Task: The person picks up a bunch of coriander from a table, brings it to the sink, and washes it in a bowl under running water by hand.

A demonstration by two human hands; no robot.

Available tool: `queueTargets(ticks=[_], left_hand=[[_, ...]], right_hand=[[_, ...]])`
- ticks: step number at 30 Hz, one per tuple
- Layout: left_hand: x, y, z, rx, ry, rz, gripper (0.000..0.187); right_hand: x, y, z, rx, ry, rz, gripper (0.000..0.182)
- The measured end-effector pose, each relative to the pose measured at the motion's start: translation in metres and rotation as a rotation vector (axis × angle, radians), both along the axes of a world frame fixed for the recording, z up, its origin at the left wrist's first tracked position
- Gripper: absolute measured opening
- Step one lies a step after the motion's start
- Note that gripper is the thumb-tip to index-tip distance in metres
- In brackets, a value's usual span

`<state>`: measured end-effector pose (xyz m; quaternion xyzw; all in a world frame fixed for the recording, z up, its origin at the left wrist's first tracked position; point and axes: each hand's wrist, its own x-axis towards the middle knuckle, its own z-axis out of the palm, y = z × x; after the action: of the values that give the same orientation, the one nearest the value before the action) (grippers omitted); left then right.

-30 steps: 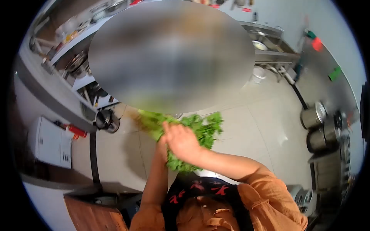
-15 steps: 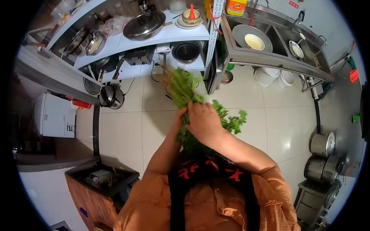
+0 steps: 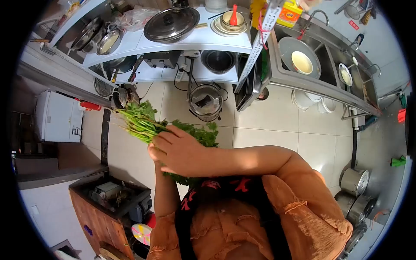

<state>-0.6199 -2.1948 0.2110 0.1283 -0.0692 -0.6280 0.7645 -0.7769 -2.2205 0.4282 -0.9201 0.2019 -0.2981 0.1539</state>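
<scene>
A bunch of green leafy herbs [image 3: 143, 123] with thin stems is held in front of my chest, above the tiled floor. My right hand [image 3: 180, 151] reaches across my body and lies over the bunch, fingers curled around it. My left hand [image 3: 152, 152] is mostly hidden under the right one, gripping the bunch from below. The stem ends point up and left; the leaves spread right and down behind my hands.
White shelves [image 3: 195, 41] carry a large metal lid [image 3: 172, 24], pans and bowls. A steel pot [image 3: 206, 102] stands on the floor below. A steel sink [image 3: 303, 60] with dishes runs to the right. Metal pots [image 3: 354, 182] stand at right; a dark box [image 3: 112, 195] lies at left.
My hands and the herb bunch have swung from the middle to the left, and the stems now point left. The view has shifted, showing more of the shelves and sink.
</scene>
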Motion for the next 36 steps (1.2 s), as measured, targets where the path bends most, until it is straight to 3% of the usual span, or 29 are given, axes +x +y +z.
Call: queueTargets(ticks=[2,3,5,6,7,8,10,12,16,18,22,24,28,29,30,32,33,36], left_hand=[[0.018,-0.012,0.035,0.029,-0.118,-0.071,0.054],[0.028,-0.018,0.057,0.047,-0.173,-0.105,0.054],[0.042,-0.032,0.086,0.082,-0.269,-0.166,0.056],[0.050,-0.041,0.085,0.103,-0.316,-0.195,0.057],[0.065,-0.056,0.071,0.150,-0.354,-0.201,0.072],[0.076,-0.062,0.048,0.083,-0.282,-0.272,0.069],[0.084,-0.075,0.017,0.184,-0.238,-0.167,0.069],[0.083,-0.095,0.005,0.131,-0.179,-0.201,0.068],[0.065,-0.133,-0.063,0.122,-0.112,-0.323,0.072],[0.047,-0.152,-0.115,0.158,-0.065,-0.349,0.074],[0.009,-0.161,-0.193,0.389,-0.063,-0.305,0.075],[-0.016,-0.159,-0.238,0.426,-0.034,-0.294,0.076],[-0.059,-0.166,-0.312,0.469,0.008,-0.317,0.077],[-0.067,-0.165,-0.326,0.486,0.012,-0.323,0.078],[-0.073,-0.165,-0.335,0.511,0.004,-0.317,0.078],[-0.079,-0.166,-0.345,0.572,-0.060,-0.339,0.077],[-0.074,-0.170,-0.340,0.605,-0.112,-0.373,0.076],[-0.060,-0.195,-0.320,0.690,-0.279,-0.484,0.073]], right_hand=[[0.011,-0.020,0.012,-0.026,-0.202,0.126,0.052],[0.012,-0.032,0.020,0.002,-0.297,0.160,0.043],[0.001,-0.056,0.025,0.054,-0.359,0.156,0.039],[-0.005,-0.070,0.023,0.085,-0.390,0.156,0.037],[-0.013,-0.084,0.010,0.079,-0.416,0.092,0.033],[-0.021,-0.098,-0.010,0.074,-0.440,0.031,0.030],[-0.037,-0.138,-0.038,0.325,-0.321,-0.169,0.031],[-0.051,-0.187,-0.109,0.602,-0.184,-0.370,0.028],[-0.120,-0.316,-0.331,0.782,-0.074,-0.715,0.030],[-0.143,-0.377,-0.392,0.718,0.221,-0.832,0.040],[-0.216,-0.495,-0.537,0.365,0.684,-0.836,0.056],[-0.194,-0.514,-0.509,0.502,0.673,-0.959,0.056],[-0.244,-0.569,-0.579,0.352,0.796,-0.950,0.056],[-0.249,-0.579,-0.593,0.387,0.807,-1.051,0.057],[-0.267,-0.594,-0.615,0.267,0.817,-0.938,0.057],[-0.226,-0.601,-0.577,0.496,1.011,-0.967,0.065],[-0.235,-0.615,-0.598,0.330,1.072,-1.039,0.058],[-0.216,-0.636,-0.576,0.565,1.136,-1.210,0.050]])
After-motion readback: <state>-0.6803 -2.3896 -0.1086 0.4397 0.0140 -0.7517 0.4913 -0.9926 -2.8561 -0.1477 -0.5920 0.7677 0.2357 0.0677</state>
